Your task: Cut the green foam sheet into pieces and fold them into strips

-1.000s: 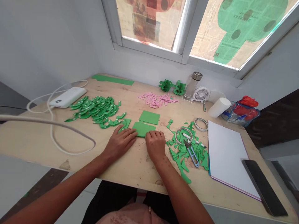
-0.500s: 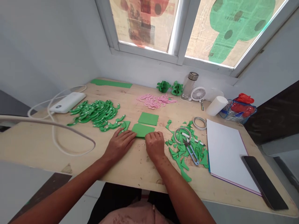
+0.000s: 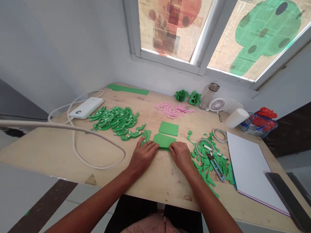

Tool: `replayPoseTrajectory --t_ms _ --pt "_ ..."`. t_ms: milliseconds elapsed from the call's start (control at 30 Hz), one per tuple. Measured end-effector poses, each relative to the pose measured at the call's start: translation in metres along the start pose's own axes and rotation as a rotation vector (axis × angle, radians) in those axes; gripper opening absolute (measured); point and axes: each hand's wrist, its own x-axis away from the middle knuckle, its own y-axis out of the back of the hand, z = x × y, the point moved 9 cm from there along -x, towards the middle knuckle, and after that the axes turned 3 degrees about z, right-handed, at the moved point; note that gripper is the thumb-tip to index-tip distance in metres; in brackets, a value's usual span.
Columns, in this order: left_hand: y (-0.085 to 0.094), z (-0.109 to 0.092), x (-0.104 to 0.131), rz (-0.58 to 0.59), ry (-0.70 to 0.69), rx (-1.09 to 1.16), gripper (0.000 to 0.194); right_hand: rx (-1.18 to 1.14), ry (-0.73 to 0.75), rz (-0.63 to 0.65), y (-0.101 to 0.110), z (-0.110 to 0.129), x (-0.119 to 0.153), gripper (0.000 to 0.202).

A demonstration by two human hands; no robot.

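Note:
A folded piece of green paper [image 3: 164, 141] lies on the table in front of me. My left hand [image 3: 143, 157] is at its lower left corner, the fingers close together and touching the edge. Curled fingers of my right hand [image 3: 181, 156] grip the lower right corner; both thumbs are mostly hidden. Just beyond lies another green paper rectangle [image 3: 168, 128]. A smaller green paper piece [image 3: 146, 136] sits partly under my left fingertips. To the left is a heap of wavy green paper cutouts [image 3: 115, 119] with small white patches.
Green scraps [image 3: 206, 166], thread snips [image 3: 215, 165], a pen and tape rolls [image 3: 220, 135] lie right. Beyond are white sheets [image 3: 252, 171] and a phone [image 3: 289, 197]. Pink cutouts [image 3: 173, 110], a bottle [image 3: 210, 95] and small fan [image 3: 217, 104] stand behind. A power bank [image 3: 86, 107] trails a cable leftward.
The view has turned, so everything sits further right and slightly lower. My right fingers have gone from a tighter curl to a longer reach over the folded paper's corner. Both hands stay near it.

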Motion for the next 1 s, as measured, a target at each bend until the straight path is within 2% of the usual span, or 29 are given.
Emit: replayPoseTrajectory --t_ms 333,700,1000 --pt "0.003 0.009 0.004 -0.052 0.071 0.055 0.019 0.014 0.103 -0.083 0.019 0.023 0.009 0.021" --pt "0.013 -0.008 0.004 0.049 -0.022 0.188 0.02 0.006 0.047 -0.063 0.026 0.029 0.036 0.015" --pt "0.017 -0.015 0.019 0.104 -0.019 0.255 0.019 -0.042 0.004 -0.024 0.028 0.036 0.054 0.019"
